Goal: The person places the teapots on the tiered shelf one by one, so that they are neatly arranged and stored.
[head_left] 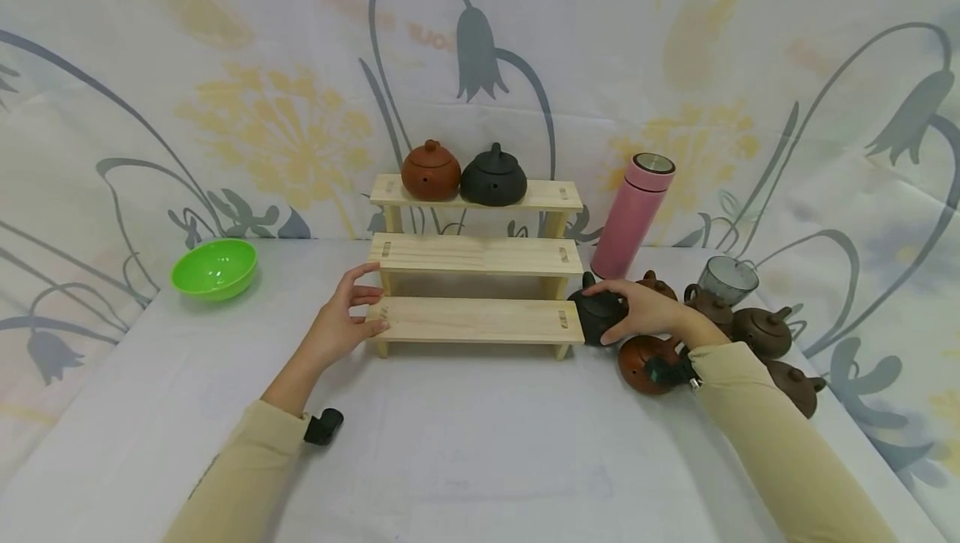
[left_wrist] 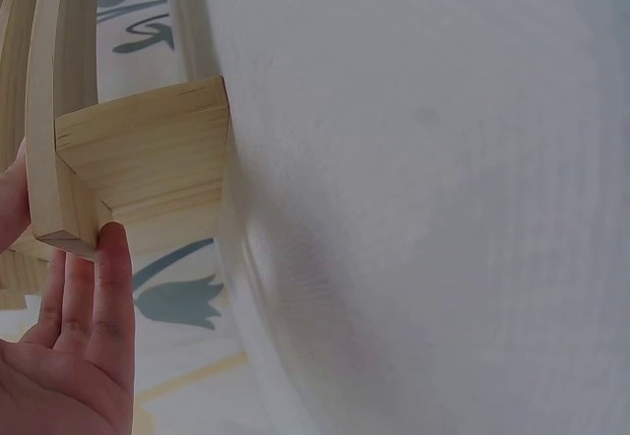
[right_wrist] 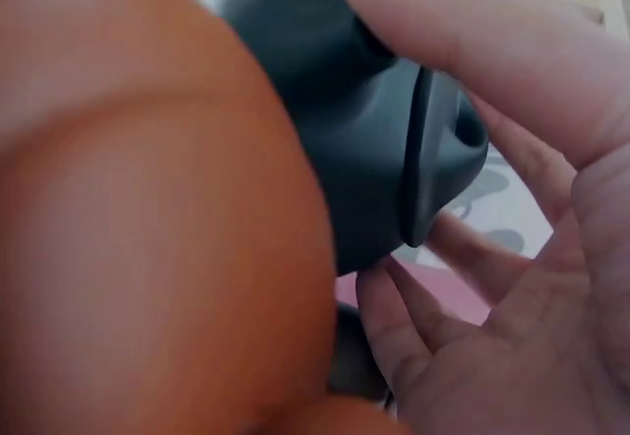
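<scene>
A three-tier wooden stand point(head_left: 480, 320) is on the white table. My left hand point(head_left: 341, 314) pinches the left end of its lowest board point(left_wrist: 61, 194), thumb on one face and fingertips at the other. On the right, my right hand point(head_left: 648, 310) grips a black teapot point(head_left: 595, 314), thumb and fingers spread around its body beside the lowest board's right end. In the right wrist view the dark body of the teapot point(right_wrist: 369, 159) shows between thumb and fingers. An orange-brown teapot point(head_left: 641, 366) sits just below that hand and fills the near left of the right wrist view.
The top tier bears a reddish-brown teapot point(head_left: 431, 172) and another black teapot point(head_left: 493, 176). A pink flask point(head_left: 632, 218) stands behind the right hand. Several brown teapots point(head_left: 762, 332) and a glass cup point(head_left: 727, 279) cluster at the right. A green bowl point(head_left: 214, 270) sits at the left.
</scene>
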A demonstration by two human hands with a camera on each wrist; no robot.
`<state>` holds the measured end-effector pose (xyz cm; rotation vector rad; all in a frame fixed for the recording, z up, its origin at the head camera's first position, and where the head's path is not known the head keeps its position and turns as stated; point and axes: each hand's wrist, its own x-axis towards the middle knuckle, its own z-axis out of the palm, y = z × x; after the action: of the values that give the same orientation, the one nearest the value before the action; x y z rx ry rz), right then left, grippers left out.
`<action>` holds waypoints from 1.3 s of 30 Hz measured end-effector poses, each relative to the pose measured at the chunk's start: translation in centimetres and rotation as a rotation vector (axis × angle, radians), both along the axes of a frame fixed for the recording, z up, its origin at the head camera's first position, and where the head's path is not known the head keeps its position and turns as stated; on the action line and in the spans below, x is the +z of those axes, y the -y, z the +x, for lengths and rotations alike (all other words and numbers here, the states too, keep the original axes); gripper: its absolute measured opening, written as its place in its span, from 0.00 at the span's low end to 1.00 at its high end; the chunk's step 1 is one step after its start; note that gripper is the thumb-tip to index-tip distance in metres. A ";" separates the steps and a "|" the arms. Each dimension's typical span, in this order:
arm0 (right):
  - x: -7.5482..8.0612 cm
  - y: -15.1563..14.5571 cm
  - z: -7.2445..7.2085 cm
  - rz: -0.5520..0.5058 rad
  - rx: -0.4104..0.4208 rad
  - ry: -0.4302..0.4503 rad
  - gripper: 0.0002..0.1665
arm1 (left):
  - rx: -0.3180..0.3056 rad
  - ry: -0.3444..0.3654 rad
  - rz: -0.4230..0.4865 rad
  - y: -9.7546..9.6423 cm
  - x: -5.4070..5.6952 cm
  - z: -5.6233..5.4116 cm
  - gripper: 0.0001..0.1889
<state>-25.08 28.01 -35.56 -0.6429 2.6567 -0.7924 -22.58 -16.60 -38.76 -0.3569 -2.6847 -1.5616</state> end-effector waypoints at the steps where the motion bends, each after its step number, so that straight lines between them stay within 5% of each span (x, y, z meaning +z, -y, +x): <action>1: 0.0 0.0 -0.1 0.009 0.011 -0.001 0.44 | 0.000 0.000 -0.002 0.0 0.0 0.0 0.44; 18: 1.3 0.8 -2.1 0.137 0.166 0.092 0.53 | -0.005 -0.007 -0.005 0.1 0.2 0.0 0.43; 39: 2.5 0.3 -2.8 0.130 0.105 0.025 0.45 | -0.009 0.003 0.008 -0.1 0.2 -0.1 0.43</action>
<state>-27.87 27.70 -33.07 -0.7264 2.6021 -0.5894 -22.69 -16.53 -38.52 -0.3672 -2.6819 -1.5752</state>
